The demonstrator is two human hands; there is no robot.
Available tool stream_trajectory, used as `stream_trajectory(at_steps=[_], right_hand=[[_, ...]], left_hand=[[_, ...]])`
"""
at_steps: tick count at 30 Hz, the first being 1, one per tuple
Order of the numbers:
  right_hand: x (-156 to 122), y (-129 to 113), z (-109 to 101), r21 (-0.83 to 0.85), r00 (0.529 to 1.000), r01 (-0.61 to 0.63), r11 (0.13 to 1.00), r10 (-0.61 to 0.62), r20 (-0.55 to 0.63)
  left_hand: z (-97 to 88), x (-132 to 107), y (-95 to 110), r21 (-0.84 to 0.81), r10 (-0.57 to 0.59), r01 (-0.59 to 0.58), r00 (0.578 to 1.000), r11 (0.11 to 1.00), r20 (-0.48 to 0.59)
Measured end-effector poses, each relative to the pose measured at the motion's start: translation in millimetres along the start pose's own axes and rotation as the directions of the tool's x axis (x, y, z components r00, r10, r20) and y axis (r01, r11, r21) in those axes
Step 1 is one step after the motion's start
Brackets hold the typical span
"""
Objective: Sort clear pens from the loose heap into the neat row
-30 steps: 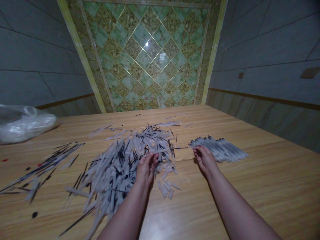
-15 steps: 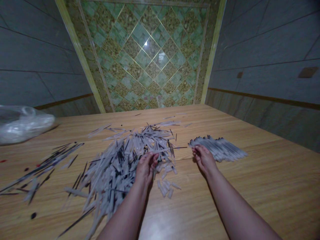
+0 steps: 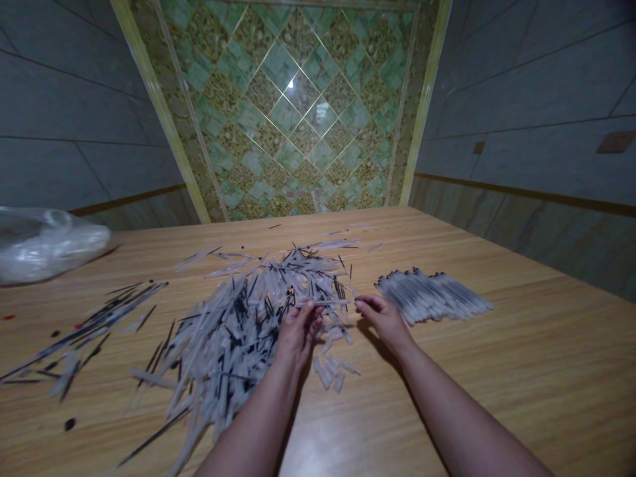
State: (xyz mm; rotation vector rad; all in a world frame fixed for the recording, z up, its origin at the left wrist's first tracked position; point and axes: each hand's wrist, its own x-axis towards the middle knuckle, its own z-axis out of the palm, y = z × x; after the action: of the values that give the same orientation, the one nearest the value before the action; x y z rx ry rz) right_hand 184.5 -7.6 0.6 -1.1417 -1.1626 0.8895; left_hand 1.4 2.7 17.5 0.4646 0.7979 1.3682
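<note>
My left hand (image 3: 299, 331) pinches a thin translucent pen barrel (image 3: 335, 302) between thumb and fingertips. It lies level, pointing right, over the edge of a loose heap of pen parts (image 3: 233, 331), pale tubes mixed with dark sticks. Close to the barrel's right end, my right hand (image 3: 383, 319) has thumb and forefinger pressed together. Whatever is between those fingertips is too small to make out. Beyond the right hand, a neat row of pens (image 3: 432, 296) lies side by side, their dark ends facing away. Several short clear caps (image 3: 330, 372) are scattered between my forearms.
A clear plastic bag (image 3: 50, 248) sits at the table's left edge. Dark thin refills (image 3: 94, 324) lie spread on the left, with a round black piece (image 3: 70, 424) nearer me. The wooden table (image 3: 527, 371) meets a tiled wall (image 3: 303, 119) at the back.
My right hand has moved left from beside the row of pens to the barrel's right end. My left hand has shifted slightly right, still holding the barrel.
</note>
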Motion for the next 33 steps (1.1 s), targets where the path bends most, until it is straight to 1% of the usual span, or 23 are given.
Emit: stream_trajectory(at_steps=[2, 4, 6, 7, 9, 11, 13, 15, 18, 20, 24, 28, 33], right_hand=[[-5.4, -0.7, 7.9, -0.053, 0.995, 0.052, 0.997, -0.047, 0.085], [-8.1, -1.0, 11.0, -0.08, 0.987, 0.092, 0.993, -0.08, 0.139], [-8.5, -1.2, 9.6, -0.14, 0.986, 0.11, 0.984, -0.09, 0.142], [-8.3, -1.3, 8.0, -0.199, 0.986, 0.117, 0.973, -0.089, 0.141], [-8.3, -1.7, 4.8, -0.363, 0.979, 0.141, 0.921, -0.076, 0.189], [-9.6, -1.9, 3.3, -0.521, 0.962, 0.178, 0.835, -0.037, 0.269], [-11.9, -1.5, 3.5, -0.619, 0.949, 0.202, 0.759, 0.005, 0.316], [-13.9, -0.3, 4.1, -0.672, 0.944, 0.214, 0.709, 0.026, 0.328], [-15.0, 1.1, 3.6, -0.719, 0.943, 0.22, 0.66, 0.046, 0.331], [-15.2, 0.8, 3.5, -0.728, 0.942, 0.228, 0.646, 0.043, 0.333], [-16.9, -0.2, 9.3, -0.683, 0.917, 0.308, 0.662, -0.017, 0.398], [-19.2, 3.5, 18.9, -0.659, 0.889, 0.363, 0.659, -0.033, 0.457], [-19.5, 5.7, 20.1, -0.662, 0.895, 0.361, 0.657, -0.045, 0.443]], left_hand=[[1.2, -1.3, -2.8, -0.008, -0.041, 0.041, 0.999, 0.999, 0.024], [0.8, -0.8, -4.6, -0.028, -0.066, 0.067, 0.997, 0.997, 0.037], [-1.0, 1.5, -4.9, -0.074, -0.06, 0.062, 0.998, 0.995, 0.036], [-2.1, 3.1, -4.7, -0.101, -0.048, 0.051, 0.998, 0.994, 0.031], [-4.5, 6.3, -3.7, -0.15, -0.024, 0.027, 1.0, 0.988, 0.018], [-6.4, 9.0, -2.7, -0.178, -0.011, 0.01, 1.0, 0.984, -0.004], [-7.3, 10.4, -2.0, -0.183, -0.01, 0.005, 1.0, 0.983, -0.025], [-7.2, 10.3, -1.6, -0.177, -0.007, 0.001, 0.999, 0.984, -0.037], [-5.6, 8.2, -1.3, -0.167, 0.011, -0.018, 0.999, 0.986, -0.043], [-4.5, 6.6, -1.0, -0.157, 0.015, -0.021, 0.999, 0.987, -0.042], [-4.1, 5.6, -1.7, -0.142, 0.002, -0.004, 1.0, 0.99, -0.014], [-5.7, 6.8, -4.0, -0.139, 0.003, -0.002, 1.0, 0.99, 0.004], [-5.1, 5.7, -3.5, -0.132, 0.005, -0.004, 1.0, 0.991, 0.009]])
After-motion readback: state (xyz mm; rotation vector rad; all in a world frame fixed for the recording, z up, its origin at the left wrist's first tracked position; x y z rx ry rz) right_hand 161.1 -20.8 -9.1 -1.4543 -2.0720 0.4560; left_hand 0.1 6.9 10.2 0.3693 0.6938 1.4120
